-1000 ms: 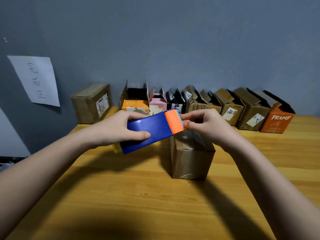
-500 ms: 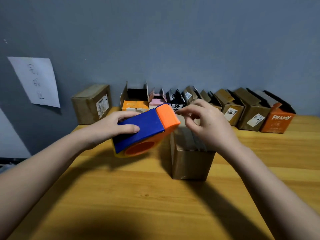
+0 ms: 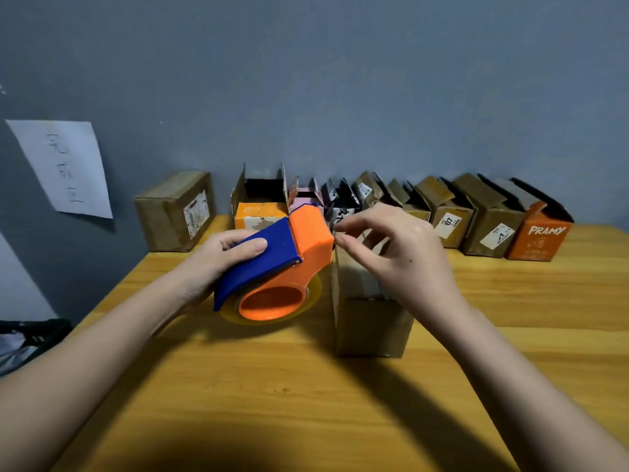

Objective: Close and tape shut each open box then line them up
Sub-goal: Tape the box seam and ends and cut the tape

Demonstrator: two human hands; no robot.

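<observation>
Taping was the step at hand: my left hand [image 3: 218, 264] gripped the tape dispenser [image 3: 282, 264] beside the brown box [image 3: 369, 321] on the surface [image 3: 306, 396], while my right hand [image 3: 401, 257] picked at the blade for the tape end, which I'd guess needed pulling free next.

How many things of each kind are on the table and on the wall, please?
Open boxes in the back row: 8
Closed box at the back left: 1
Box in front, apart from the row: 1
Tape dispenser: 1
Sheet of paper on the wall: 1
Total: 12
</observation>
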